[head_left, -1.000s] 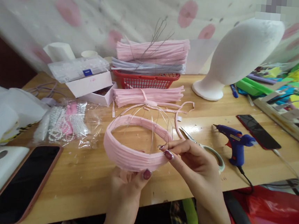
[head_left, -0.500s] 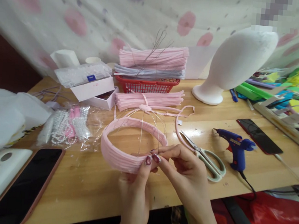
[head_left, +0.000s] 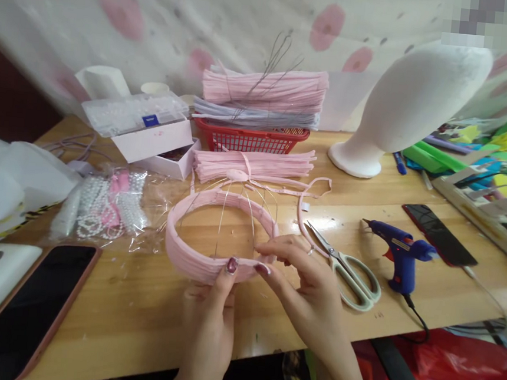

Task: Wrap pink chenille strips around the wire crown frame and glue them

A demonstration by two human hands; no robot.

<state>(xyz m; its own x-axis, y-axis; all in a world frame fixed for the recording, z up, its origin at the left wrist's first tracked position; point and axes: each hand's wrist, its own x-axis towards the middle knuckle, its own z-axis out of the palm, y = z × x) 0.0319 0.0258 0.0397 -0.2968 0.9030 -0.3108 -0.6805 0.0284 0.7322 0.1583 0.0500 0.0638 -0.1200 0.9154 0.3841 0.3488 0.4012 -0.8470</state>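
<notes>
A pink ring-shaped band, built from rows of fuzzy pipe cleaners, is held just over the table's front part. Thin bare wires arch from its rim up to a small pink fuzzy hub. My left hand grips the near side of the band, thumb on the outer face and the other fingers underneath, partly hidden. At the band's near right, my right hand has its thumb against the outside and its index finger across the rim beside a wire. Both thumbnails are dark and shiny.
Scissors, a blue glue gun and a phone lie to the right. Behind are pink pipe cleaner bundles, a red basket and a white foam head. Bagged beads and another phone lie left.
My thumbs, close together before, are now apart, the left one further left along the band. The band and its wires have turned and tilted a little. The camera view has shifted slightly.
</notes>
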